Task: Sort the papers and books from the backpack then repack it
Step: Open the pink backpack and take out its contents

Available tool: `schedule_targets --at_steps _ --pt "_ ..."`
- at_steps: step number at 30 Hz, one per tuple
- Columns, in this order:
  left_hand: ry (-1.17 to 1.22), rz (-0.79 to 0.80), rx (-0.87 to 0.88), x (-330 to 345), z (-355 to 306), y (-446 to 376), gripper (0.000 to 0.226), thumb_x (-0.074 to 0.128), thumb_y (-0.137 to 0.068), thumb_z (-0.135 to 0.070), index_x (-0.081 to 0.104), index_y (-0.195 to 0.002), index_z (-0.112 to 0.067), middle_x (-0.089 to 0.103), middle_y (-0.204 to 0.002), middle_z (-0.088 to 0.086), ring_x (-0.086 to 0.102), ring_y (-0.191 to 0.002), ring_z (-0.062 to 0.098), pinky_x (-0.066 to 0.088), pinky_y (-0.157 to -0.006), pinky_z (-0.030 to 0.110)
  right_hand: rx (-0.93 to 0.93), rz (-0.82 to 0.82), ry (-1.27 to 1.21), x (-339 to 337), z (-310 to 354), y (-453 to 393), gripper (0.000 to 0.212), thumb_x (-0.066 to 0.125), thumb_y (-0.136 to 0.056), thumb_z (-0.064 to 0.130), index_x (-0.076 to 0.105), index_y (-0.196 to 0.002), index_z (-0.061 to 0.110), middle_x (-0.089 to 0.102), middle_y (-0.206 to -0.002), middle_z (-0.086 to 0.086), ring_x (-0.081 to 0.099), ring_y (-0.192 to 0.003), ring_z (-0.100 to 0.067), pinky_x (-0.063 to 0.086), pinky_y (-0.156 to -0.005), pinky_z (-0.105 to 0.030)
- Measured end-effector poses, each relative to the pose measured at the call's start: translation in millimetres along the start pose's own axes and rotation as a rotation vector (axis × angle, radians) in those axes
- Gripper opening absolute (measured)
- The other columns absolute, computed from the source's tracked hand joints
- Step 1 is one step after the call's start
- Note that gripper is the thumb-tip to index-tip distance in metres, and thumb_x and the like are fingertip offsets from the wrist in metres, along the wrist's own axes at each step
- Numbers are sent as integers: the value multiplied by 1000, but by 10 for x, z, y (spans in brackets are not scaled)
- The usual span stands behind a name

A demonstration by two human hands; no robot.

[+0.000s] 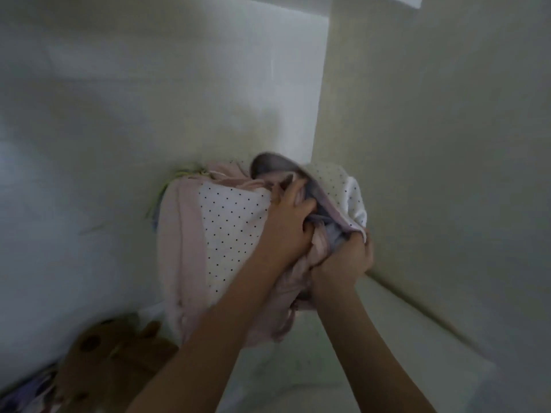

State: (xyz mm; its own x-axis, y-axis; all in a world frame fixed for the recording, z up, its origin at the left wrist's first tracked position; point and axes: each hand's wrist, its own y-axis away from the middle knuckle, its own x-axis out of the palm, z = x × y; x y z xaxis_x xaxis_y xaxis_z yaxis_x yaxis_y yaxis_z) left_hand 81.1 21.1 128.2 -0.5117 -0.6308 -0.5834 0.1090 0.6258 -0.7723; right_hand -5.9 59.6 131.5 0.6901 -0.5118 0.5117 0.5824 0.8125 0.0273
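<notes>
Pink, black-dotted white backpack, blurred, fingers of left hand and right hand clamped on its opening.

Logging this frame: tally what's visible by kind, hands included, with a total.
Backpack, pink with dotted white panels: 1
Hands gripping its opening: 2 (left hand, right hand)
Brown spotted item, bottom left, too blurred to identify: 1
Purple patterned item at the bottom-left corner, unclear: 1
Total: 5
</notes>
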Motion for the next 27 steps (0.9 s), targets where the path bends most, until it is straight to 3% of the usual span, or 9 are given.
schedule_targets --at_steps 3,5,8,12,15,19,22,25,27 --pt "-213 485 72 195 353 405 30 47 -77 -20 68 -95 -8 51 -132 23 43 -127 40 36 -103 53 319 148 355 -275 -882 81 19 44 -94 7 63 -93 2 62 -89 -11 60 -88 -30 43 -56 -11" --pt "-187 849 -189 311 488 892 37 45 -90 -20 55 -124 -9 38 -144 17 38 -130 29 31 -109 37 561 375 531 -580 -1373 195 18 44 -96 6 61 -94 1 62 -82 -11 60 -72 -25 44 -54 -19" --pt "-13 994 -541 369 552 1723 58 49 -93 -19 25 -146 -15 29 -151 13 46 -122 18 39 -99 20 817 478 841 -1089 -1836 254 31 46 -98 15 55 -121 -4 63 -109 -18 56 -84 -25 47 -58 -26" --pt "86 869 -618 265 559 2135 69 53 -86 -6 21 -146 -12 23 -149 11 27 -137 27 29 -111 34 189 373 1505 -1200 -1873 144 41 51 -86 15 48 -124 -1 51 -125 -24 51 -113 -40 45 -87 -42" --pt "313 505 -918 241 443 2055 32 53 -87 -13 48 -118 -19 56 -112 4 55 -102 24 49 -84 29 -411 814 1333 -912 -1712 218 45 38 -74 23 57 -110 5 60 -111 -14 58 -93 -33 48 -74 -37" --pt "414 266 -1266 272 547 2056 24 34 -96 -3 56 -99 -9 65 -99 15 59 -80 17 52 -67 20 -275 1428 1274 -641 -1809 271 36 33 -87 28 55 -115 23 66 -104 -2 62 -94 -21 51 -81 -38" --pt "171 441 -1130 241 731 2281 22 44 -96 -16 50 -117 -11 61 -107 11 59 -97 25 49 -87 37 -475 1387 1463 -746 -1912 147 32 34 -94 36 59 -99 18 65 -97 -4 58 -102 -24 44 -89 -36" --pt "-24 705 -995 327 804 2458 72 65 -82 -35 27 -141 -18 39 -135 7 41 -124 24 40 -101 36 -432 1287 1778 -867 -1943 -107 32 34 -95 32 47 -70 17 44 -63 5 54 -80 -19 31 -73 -27" --pt "-206 790 -917 408 787 2508 95 70 -72 -45 14 -145 -20 24 -142 6 28 -133 25 37 -103 39 -384 1328 1881 -858 -1951 -220 17 38 -93 28 51 -84 21 56 -78 5 57 -89 -18 32 -78 -31"
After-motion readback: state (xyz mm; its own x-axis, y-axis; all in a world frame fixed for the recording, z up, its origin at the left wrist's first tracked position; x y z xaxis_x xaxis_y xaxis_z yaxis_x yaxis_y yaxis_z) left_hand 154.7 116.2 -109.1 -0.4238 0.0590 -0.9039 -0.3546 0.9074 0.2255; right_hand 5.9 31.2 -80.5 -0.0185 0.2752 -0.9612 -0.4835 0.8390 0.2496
